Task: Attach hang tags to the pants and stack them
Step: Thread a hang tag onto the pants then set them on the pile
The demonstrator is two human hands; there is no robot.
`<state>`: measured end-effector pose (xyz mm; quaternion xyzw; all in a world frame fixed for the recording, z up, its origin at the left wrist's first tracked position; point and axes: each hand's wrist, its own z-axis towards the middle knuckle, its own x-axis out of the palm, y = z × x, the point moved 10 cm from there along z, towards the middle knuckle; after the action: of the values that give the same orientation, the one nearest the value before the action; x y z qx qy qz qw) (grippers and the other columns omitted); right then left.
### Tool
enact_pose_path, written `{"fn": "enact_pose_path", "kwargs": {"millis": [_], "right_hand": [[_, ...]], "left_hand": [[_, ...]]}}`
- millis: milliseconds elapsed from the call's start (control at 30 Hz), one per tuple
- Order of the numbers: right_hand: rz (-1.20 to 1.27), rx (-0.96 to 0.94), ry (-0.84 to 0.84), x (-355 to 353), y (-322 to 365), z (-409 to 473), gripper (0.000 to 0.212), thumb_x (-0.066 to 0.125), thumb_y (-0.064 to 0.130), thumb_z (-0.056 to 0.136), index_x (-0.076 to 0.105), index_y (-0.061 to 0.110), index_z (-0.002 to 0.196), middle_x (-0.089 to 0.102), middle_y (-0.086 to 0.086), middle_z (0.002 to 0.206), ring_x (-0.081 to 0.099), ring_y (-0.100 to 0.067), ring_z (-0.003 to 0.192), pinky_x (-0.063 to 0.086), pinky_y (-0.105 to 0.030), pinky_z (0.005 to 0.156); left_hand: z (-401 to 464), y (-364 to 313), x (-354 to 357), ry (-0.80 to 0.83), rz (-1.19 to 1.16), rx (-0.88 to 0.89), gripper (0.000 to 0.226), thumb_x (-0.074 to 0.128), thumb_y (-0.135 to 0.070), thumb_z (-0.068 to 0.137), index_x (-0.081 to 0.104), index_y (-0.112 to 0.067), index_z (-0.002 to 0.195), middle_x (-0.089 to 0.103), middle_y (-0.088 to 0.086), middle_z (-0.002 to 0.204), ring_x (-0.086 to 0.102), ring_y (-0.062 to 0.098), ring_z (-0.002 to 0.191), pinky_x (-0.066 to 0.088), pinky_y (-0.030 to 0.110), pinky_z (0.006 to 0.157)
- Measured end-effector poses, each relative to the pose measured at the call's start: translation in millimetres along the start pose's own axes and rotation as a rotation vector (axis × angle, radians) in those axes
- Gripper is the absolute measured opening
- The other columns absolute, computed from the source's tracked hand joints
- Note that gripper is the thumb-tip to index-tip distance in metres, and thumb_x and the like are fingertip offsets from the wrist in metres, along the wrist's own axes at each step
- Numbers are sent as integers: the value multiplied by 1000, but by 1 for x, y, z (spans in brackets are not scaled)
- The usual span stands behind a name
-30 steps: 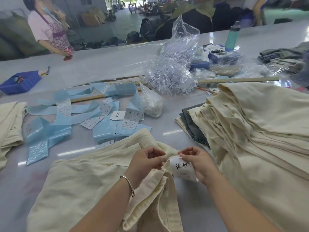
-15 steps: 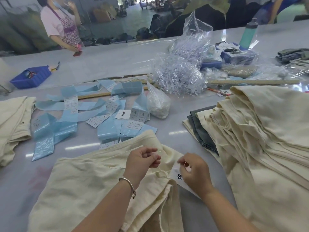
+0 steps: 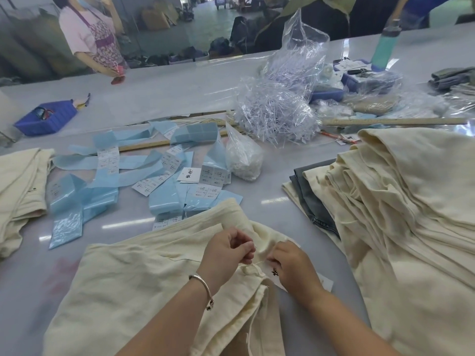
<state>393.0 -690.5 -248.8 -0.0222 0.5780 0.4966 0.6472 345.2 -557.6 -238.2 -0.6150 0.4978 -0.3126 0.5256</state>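
Cream pants [image 3: 133, 283] lie folded on the grey table [image 3: 277, 201] right in front of me. My left hand [image 3: 228, 250] and my right hand [image 3: 290, 265] meet at the waistband, each pinching an end of a thin cream tag string [image 3: 257, 264]. A white hang tag [image 3: 325, 281] with black writing lies under my right hand, mostly hidden by it. A tall stack of cream pants [image 3: 411, 214] sits to the right. Loose hang tags [image 3: 190, 174] and blue sticker strips [image 3: 84, 199] are scattered beyond the pants.
Clear bags of plastic fasteners [image 3: 277, 109] and a small white bag [image 3: 243, 156] stand mid-table. More cream pants [image 3: 18, 186] lie at the left edge. A blue basket [image 3: 46, 120], a wooden ruler [image 3: 390, 121], a teal bottle [image 3: 385, 47] and a standing person [image 3: 92, 39] are farther back.
The hang tag was held up between both hands; it has come down onto the table under my right hand. Both hands have lowered to the waistband and now pull a string between them.
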Motion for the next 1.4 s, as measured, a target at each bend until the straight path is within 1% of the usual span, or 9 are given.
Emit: {"fn": "enact_pose_path", "kwargs": {"millis": [133,333,500,600,700,800,933,1200,1400], "right_hand": [[-88,65,106,19,-12,0,12,66,-8,74,66,4,73,64,-9,79,57,-31,74,49,-40,65],[-236,-92,81,15,12,2,32,83,-1,46,58,14,60,58,0,61,56,-21,54,46,-26,51],[-223,-144,82,15,18,0,20,80,-1,57,64,10,64,61,-4,62,60,-24,58,46,-27,57],[70,170,-1,-2,-6,1,8,64,-5,79,68,3,77,66,-9,78,61,-28,77,47,-35,70],[489,443,-178,-23,-26,-12,20,59,-9,83,69,8,81,69,-2,82,63,-12,79,48,-19,72],[958,511,-187,-28,-19,-18,31,60,-10,85,71,17,75,70,-2,78,64,-9,73,50,-17,69],[1380,505,-111,-25,3,-18,12,68,-2,74,69,9,79,66,-8,76,63,-16,68,53,-23,63],[1564,454,-52,-20,10,-16,19,70,-2,70,59,8,82,59,-11,83,58,-21,75,51,-26,71],[1589,442,-26,-21,16,-16,21,74,1,66,60,10,80,59,-11,84,57,-22,76,52,-28,74]], "left_hand": [[-4,-1,10,35,53,-4,17,54,6,93,57,-6,81,66,6,68,62,7,56,53,22,53],[-12,-2,12,76,84,20,12,60,-1,91,58,-12,94,75,7,76,73,19,71,52,24,52],[-14,-3,14,95,130,32,13,64,-1,89,66,-11,81,75,8,76,72,17,71,52,24,52],[-17,-13,13,75,181,102,15,61,-4,91,66,-9,77,71,3,69,69,15,63,47,21,50],[-21,-29,12,40,338,221,17,63,-10,90,65,-12,73,65,-1,61,57,6,53,43,17,54],[-25,-43,16,44,392,298,14,65,-15,89,65,-13,75,56,-7,56,48,6,55,39,21,58],[-34,-57,29,124,406,393,14,64,-17,90,66,-13,77,58,5,62,48,11,61,41,35,60],[-37,-53,31,160,302,344,19,59,-28,81,63,-12,71,43,-13,55,38,5,56,32,19,57],[-37,-50,30,169,257,333,19,59,-28,78,62,-11,69,41,-14,52,36,3,54,30,16,54]]}}
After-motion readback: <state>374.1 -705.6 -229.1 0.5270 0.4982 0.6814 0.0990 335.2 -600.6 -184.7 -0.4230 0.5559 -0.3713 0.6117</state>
